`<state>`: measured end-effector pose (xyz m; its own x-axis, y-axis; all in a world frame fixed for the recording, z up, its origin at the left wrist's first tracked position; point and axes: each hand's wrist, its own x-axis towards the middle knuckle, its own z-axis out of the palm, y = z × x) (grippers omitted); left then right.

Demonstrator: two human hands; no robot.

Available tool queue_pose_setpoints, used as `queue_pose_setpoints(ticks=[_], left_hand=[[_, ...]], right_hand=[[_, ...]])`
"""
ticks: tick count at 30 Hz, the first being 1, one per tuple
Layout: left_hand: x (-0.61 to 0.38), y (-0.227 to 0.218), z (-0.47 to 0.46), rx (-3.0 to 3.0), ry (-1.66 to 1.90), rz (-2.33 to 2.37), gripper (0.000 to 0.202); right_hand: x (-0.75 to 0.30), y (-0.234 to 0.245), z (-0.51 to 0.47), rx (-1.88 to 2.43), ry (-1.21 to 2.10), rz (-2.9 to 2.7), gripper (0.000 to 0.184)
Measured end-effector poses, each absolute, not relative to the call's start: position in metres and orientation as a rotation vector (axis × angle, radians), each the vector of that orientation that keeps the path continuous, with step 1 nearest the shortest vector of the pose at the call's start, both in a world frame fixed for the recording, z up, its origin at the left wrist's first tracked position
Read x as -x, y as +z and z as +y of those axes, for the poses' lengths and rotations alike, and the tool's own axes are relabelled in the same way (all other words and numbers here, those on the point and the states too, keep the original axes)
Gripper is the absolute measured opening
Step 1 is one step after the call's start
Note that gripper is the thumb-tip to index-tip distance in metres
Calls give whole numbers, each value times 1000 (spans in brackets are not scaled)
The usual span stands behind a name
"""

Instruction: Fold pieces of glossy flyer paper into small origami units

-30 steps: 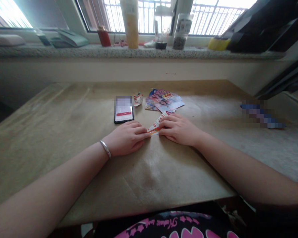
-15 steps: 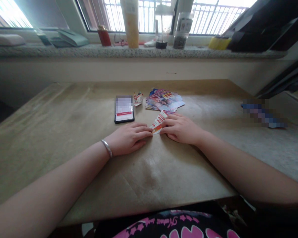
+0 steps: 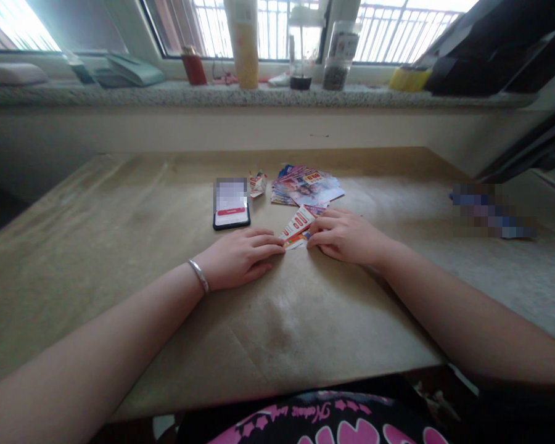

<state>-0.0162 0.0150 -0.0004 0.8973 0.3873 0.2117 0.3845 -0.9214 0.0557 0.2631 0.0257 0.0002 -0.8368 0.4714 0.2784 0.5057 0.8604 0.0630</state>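
Note:
A folded paper leaflet (image 3: 296, 225), white with red print and an orange-yellow band, lies slanted on the table between my two hands. My left hand (image 3: 245, 258), with a silver bangle at the wrist, lies palm down with fingers stretched out, fingertips touching the leaflet's lower left corner. On the other side my right hand (image 3: 345, 235) has its fingers bent over the leaflet's right edge and closed on it. A colourful inner part shows beside the right fingertips. The thumb of my right hand is mostly hidden.
A phone (image 3: 232, 206) with a lit screen lies beyond my left hand. Beside it sits a small folded paper piece (image 3: 258, 184). A fanned stack of printed leaflets (image 3: 308, 186) lies farther back. Bottles and jars line the stone windowsill (image 3: 259, 97). A blurred item (image 3: 493, 211) lies far right.
My right hand has shifted a little to the right and away from me along the leaflet. More of the leaflet's coloured inner part now shows. My left hand has stayed put.

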Motion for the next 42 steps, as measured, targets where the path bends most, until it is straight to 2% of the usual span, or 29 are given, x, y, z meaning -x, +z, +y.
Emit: queue_pose_setpoints(ticks=[5,12,42], left_hand=[[17,7,14,-3078,315,606,27],[20,4,15,-3053,245,628,37],[20,-2,17,-2993,296,639,32]], right_hand=[[-258,-9,28,683,-111,-2718,27],[-253,-8,28,655,-139,-2725,27],[-274,5,29,853,-94,-2799,33]])
